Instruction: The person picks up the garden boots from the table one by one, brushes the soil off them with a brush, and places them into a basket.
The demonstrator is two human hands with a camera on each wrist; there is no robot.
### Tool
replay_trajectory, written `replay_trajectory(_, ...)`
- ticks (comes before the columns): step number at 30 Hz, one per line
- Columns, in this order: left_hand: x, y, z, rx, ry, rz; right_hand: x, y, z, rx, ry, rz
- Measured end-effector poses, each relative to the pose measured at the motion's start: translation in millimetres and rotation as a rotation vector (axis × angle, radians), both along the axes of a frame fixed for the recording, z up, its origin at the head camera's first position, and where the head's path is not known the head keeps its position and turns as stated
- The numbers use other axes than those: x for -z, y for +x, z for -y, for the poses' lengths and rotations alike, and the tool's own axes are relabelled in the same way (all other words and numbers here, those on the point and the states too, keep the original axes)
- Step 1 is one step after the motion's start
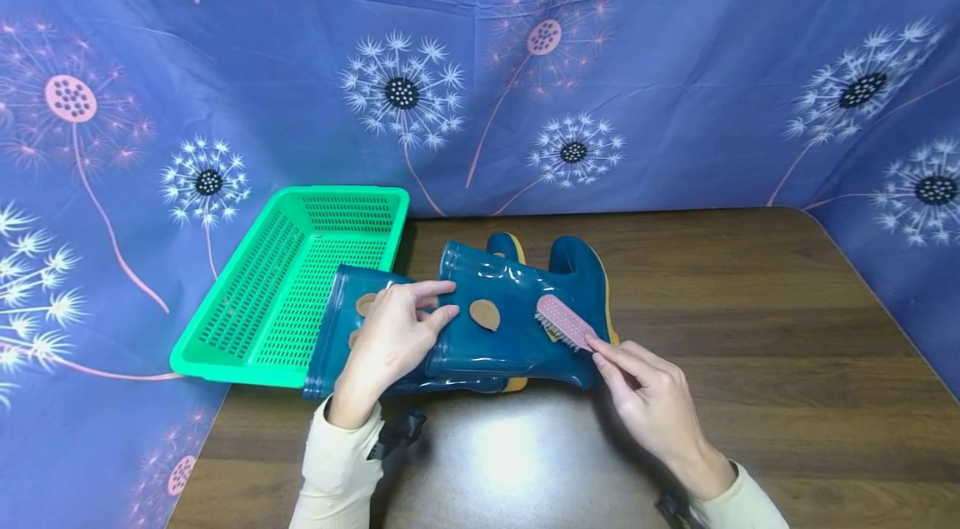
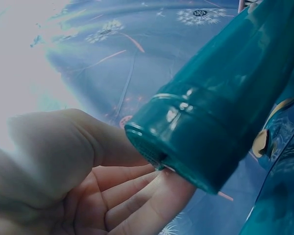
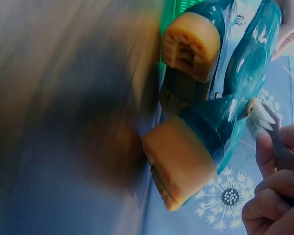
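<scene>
A teal rubber boot [image 1: 517, 350] with a yellowish sole and tan patches lies on its side, overlapping a second matching boot [image 1: 324, 358]. My left hand [image 1: 393, 333] holds the top boot by its cuff, thumb and fingers at the rim; in the left wrist view a fingertip reaches into the shaft opening [image 2: 152, 152]. My right hand [image 1: 656, 404] pinches the handle of a pink scrubbing brush [image 1: 562, 319] with white dots. Its pale bristles [image 3: 258, 118] are against the top boot near the ankle, over a small tan patch.
A green slotted plastic basket [image 1: 217, 375] stands at the left, and the lower boot's cuff overlaps its near right corner. The wooden table [image 1: 765, 329] extends to the right. Behind it hangs a blue dandelion-print cloth [image 1: 660, 71].
</scene>
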State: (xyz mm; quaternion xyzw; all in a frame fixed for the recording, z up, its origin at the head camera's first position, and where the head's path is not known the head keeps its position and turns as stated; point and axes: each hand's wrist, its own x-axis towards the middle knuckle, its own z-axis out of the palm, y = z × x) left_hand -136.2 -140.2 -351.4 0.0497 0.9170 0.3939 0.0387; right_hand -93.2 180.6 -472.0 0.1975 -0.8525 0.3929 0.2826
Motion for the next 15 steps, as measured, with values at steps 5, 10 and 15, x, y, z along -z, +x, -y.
replay_trajectory(5, -0.6, 0.3, 1, -0.001, 0.001, -0.001, -1.3, -1.9, -7, 0.055, -0.003, -0.001)
replay_trajectory(10, -0.3, 0.4, 2, -0.006, 0.003, 0.011, -2.2, -3.7, -12, 0.119, -0.002, -0.003)
replay_trajectory(15, 0.0, 0.3, 2, -0.010, -0.003, 0.013, -2.7, -4.3, -11, 0.112, -0.035, -0.022)
